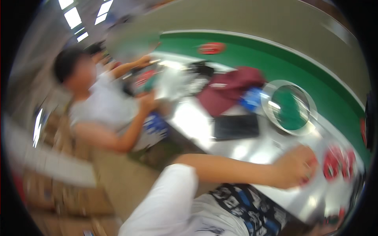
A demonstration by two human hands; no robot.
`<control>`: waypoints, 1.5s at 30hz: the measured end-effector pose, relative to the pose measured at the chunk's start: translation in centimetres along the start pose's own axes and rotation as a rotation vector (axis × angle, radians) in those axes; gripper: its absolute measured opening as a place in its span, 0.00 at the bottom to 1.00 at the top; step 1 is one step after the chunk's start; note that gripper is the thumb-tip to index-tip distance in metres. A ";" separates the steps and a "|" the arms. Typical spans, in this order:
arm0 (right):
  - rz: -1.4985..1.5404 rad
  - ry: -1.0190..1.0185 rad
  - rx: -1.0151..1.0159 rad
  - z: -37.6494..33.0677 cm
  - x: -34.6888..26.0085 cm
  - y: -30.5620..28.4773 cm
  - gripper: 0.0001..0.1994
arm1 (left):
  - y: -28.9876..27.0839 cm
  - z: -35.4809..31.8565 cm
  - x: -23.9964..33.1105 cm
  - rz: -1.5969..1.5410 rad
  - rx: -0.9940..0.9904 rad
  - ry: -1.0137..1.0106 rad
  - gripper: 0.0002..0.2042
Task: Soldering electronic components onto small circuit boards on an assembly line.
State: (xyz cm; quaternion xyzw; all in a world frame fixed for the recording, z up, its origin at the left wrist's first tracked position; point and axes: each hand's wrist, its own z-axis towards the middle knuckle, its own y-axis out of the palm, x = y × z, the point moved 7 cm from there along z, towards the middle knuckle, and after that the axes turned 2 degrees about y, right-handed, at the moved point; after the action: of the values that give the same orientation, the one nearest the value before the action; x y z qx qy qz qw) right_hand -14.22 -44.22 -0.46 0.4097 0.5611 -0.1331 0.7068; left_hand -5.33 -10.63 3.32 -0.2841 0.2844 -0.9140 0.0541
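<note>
From the lower edge my left arm in a white sleeve reaches right across the metal worktop. My left hand (294, 167) is closed, with a small red item (314, 167) showing at its fingers; blur hides what kind it is. Just right of it lie red, ring-like pieces (333, 163) with pale marks, also smeared. Behind the hand stands a round clear tub (271, 114) with a pale rim. My right hand is out of the picture.
A dark flat tablet-like thing (236, 127), a maroon cloth (232, 88) and a blue item (251, 99) lie on the worktop (212, 147). Behind runs a green belt (252, 57) carrying a red piece (212, 48). At left sits a co-worker (102, 106); cartons (71, 192) stand behind.
</note>
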 end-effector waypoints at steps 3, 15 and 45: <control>-0.149 0.052 0.196 2.8 3.8 -3.7 0.12 | 0.0 -0.8 -0.5 0.069 -0.178 -0.041 0.27; 0.213 -0.119 0.119 0.5 1.4 -1.9 0.17 | 8.3 22.7 -17.3 1.068 -0.407 -0.162 0.27; 0.169 0.039 0.282 -0.1 1.4 -2.3 0.19 | 0.5 6.4 0.1 0.486 -0.046 0.149 0.06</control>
State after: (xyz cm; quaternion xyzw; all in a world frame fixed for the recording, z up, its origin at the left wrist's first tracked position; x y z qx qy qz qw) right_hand -15.31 -45.20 -2.72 0.5533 0.5140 -0.1427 0.6398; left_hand -1.95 -14.22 7.37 -0.1404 0.3682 -0.8859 0.2449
